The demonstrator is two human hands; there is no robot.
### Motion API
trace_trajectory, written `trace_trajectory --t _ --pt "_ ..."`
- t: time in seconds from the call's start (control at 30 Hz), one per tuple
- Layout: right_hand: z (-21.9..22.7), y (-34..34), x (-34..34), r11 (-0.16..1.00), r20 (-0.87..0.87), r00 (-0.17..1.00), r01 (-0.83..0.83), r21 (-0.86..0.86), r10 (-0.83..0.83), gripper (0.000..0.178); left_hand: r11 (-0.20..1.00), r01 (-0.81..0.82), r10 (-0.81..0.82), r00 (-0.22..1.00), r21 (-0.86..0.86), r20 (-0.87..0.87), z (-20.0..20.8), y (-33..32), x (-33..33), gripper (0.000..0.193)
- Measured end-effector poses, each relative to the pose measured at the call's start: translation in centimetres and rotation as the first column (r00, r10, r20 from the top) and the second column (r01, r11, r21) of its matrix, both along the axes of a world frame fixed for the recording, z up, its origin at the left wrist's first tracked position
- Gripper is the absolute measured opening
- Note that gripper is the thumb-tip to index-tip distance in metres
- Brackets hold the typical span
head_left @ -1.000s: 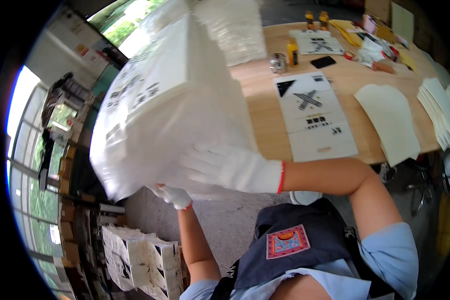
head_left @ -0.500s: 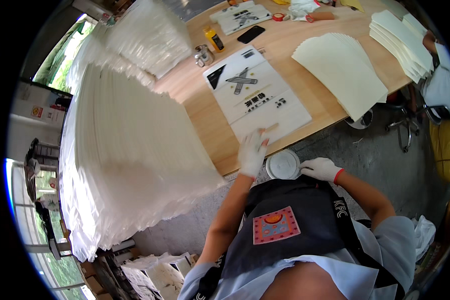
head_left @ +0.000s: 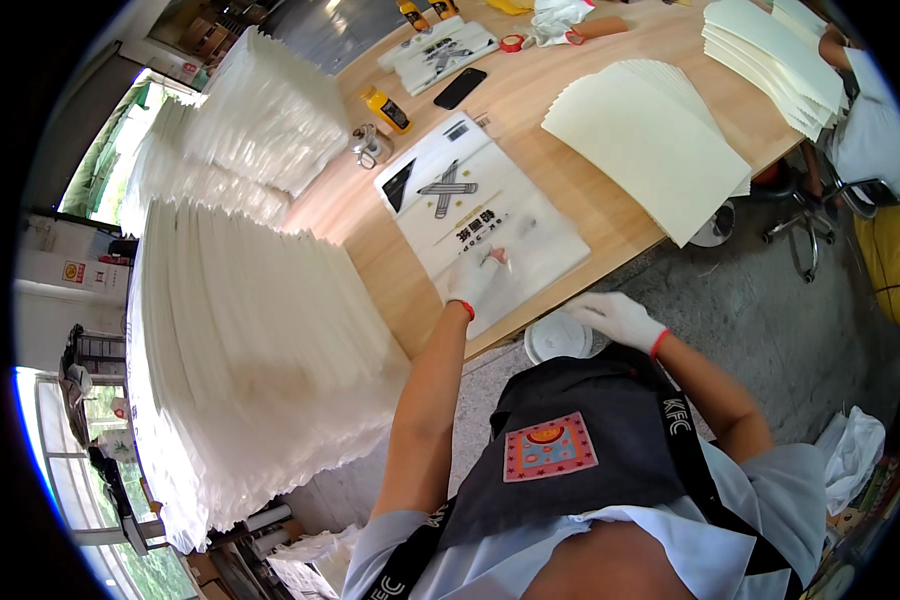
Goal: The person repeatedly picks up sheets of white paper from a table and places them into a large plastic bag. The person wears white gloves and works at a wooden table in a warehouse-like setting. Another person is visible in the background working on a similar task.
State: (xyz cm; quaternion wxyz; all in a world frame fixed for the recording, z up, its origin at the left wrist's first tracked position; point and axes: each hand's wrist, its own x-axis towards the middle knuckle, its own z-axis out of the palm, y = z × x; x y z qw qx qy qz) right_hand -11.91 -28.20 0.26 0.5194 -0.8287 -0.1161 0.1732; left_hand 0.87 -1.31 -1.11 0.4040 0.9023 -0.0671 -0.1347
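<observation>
A stack of flat printed plastic bags [head_left: 430,215], white with a black corner and crossed pencils, lies on the table in front of me. On its near half is my left hand [head_left: 473,278], in a white glove with bare fingertips. Those fingertips are pinched together on the top bag, whose print beside them is smeared. My right hand [head_left: 620,318], gloved in white with a red cuff, hovers by the table's near edge. Its fingers stretch to the left, slightly blurred, and nothing shows in them.
Tall stacks of white sheets in plastic [head_left: 260,320] stand at the left. A fanned pile of cream paper [head_left: 650,140] lies to the right. Farther back are a metal cup [head_left: 370,147], a yellow bottle [head_left: 385,108] and a phone [head_left: 460,88]. Below the edge sits a round white lid [head_left: 558,338].
My left hand has moved forward, from the bags' near edge farther onto the top bag. My right hand has risen from beside the lid toward the table edge, its fingers extending. The view has shifted.
</observation>
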Motion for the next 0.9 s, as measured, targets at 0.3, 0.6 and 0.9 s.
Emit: trace_trajectory --t 0.3,0.6,0.9 --pt "2.5 9.7 12.1 0.984 -0.109 0.982 0.164 0.071 -0.155 0.057 0.985 -0.154 0.135 0.967 0.077 0.215 4.1 0.5 1.1 0.028" --pt "3.8 1.2 8.5 0.962 -0.073 0.997 -0.036 -0.271 0.017 0.045 0.505 -0.114 0.213 0.977 -0.856 -0.004 9.8 0.9 2.7 0.038" --pt "4.1 5.8 8.8 0.874 0.449 0.89 0.283 -0.394 -0.086 0.03 0.952 0.297 -0.213 0.817 -0.074 0.536 17.4 -13.0 -9.2 0.035"
